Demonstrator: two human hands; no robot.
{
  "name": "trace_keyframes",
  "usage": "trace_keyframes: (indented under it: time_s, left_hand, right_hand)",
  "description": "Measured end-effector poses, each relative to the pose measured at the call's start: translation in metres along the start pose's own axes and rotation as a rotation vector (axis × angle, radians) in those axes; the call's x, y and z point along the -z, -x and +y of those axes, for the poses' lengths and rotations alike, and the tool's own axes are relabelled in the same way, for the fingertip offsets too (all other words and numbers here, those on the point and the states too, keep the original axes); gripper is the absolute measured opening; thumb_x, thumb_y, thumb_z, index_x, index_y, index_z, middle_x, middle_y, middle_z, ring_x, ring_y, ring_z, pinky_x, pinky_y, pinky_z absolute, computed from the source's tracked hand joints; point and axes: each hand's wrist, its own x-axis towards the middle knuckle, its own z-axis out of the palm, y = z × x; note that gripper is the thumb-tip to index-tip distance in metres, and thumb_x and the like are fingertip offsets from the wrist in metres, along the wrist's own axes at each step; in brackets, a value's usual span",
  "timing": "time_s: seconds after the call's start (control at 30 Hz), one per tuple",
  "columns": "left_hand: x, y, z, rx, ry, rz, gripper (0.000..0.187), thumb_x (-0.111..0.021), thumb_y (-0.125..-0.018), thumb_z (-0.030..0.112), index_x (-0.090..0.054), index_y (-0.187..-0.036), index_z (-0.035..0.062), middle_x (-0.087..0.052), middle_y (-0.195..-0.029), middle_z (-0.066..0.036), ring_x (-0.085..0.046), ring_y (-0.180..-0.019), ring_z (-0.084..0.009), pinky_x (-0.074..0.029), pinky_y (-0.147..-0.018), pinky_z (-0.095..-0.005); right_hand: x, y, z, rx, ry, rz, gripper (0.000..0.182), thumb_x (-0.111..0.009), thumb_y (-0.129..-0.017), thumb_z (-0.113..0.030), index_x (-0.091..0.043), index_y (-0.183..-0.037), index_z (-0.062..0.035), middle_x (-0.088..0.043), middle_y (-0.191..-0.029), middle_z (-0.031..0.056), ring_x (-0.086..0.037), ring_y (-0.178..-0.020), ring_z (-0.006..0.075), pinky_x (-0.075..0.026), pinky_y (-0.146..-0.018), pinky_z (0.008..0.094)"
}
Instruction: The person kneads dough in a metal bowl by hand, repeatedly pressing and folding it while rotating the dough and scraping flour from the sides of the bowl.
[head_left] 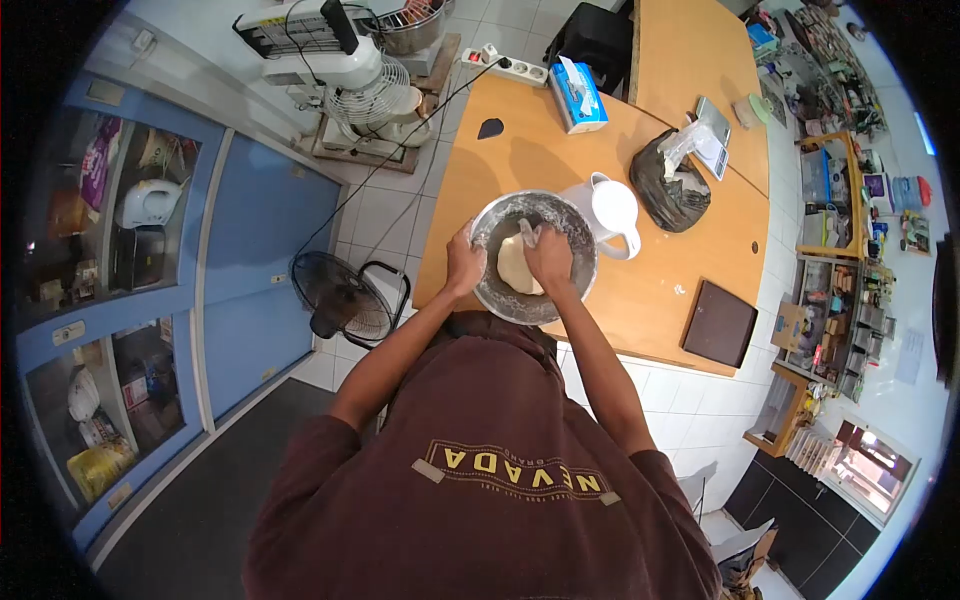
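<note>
A metal mixing bowl [585,215], its inner wall dusted with white flour, sits at the table's near edge in front of my body. My left hand [465,262] grips its left rim. Inside lies a pale lump of dough [516,270]. My right hand [550,256] reaches into the bowl with fingers closed on a small whitish, translucent piece [527,232] at the dough's upper edge; its exact kind I cannot tell. A white pitcher [613,206] with a handle stands close to the bowl's right side.
On the wooden table [640,300] are a black plastic bag [668,195], a blue tissue box [578,98], a kitchen scale [712,150] and a dark tray [720,322]. A power strip [505,66] lies at the far edge. A black fan [345,298] stands on the floor at left.
</note>
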Motion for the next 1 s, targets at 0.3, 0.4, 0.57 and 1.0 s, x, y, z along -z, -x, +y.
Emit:
trace_keyframes:
  time_s: [0.3,0.4,0.57,1.0]
  left_hand:
    - [-0.004,-0.001,-0.010,0.044,0.022,0.000,0.055,-0.051,-0.080,-0.008,-0.057,-0.135,-0.0061,-0.068,-0.122,-0.027,-0.066,-0.117,-0.0408,-0.050,-0.102,-0.0440]
    - [-0.005,-0.004,-0.019,0.023,0.033,-0.004,0.055,-0.051,-0.080,-0.008,-0.058,-0.134,-0.0061,-0.069,-0.122,-0.027,-0.066,-0.117,-0.0409,-0.050,-0.102,-0.0439]
    - [-0.006,-0.003,-0.012,0.070,0.063,0.007,0.054,-0.050,-0.080,-0.008,-0.058,-0.134,-0.0055,-0.070,-0.119,-0.026,-0.068,-0.113,-0.0408,-0.052,-0.098,-0.0430]
    - [-0.001,-0.002,0.001,-0.018,0.027,-0.009,0.051,-0.051,-0.084,-0.008,-0.059,-0.134,-0.0043,-0.071,-0.119,-0.026,-0.068,-0.113,-0.0394,-0.052,-0.099,-0.0426]
  right_hand:
    - [0.049,0.062,-0.021,0.389,0.060,-0.152,0.047,-0.078,-0.085,-0.038,-0.060,-0.111,-0.0031,-0.064,-0.111,0.0223,-0.063,-0.104,0.0442,-0.049,-0.086,0.0537]
    - [0.038,0.065,-0.030,0.348,0.107,-0.097,0.051,-0.078,-0.085,-0.040,-0.058,-0.115,-0.0034,-0.064,-0.110,0.0228,-0.064,-0.105,0.0439,-0.051,-0.088,0.0525]
    - [-0.003,0.050,-0.004,0.415,0.110,0.021,0.053,-0.074,-0.088,-0.049,-0.059,-0.112,-0.0048,-0.069,-0.097,0.0215,-0.070,-0.089,0.0420,-0.057,-0.076,0.0517]
    - [-0.013,-0.006,0.003,0.095,0.029,0.020,0.041,-0.080,-0.082,-0.038,-0.070,-0.097,-0.0013,-0.073,-0.085,0.0253,-0.072,-0.082,0.0456,-0.058,-0.074,0.0513]
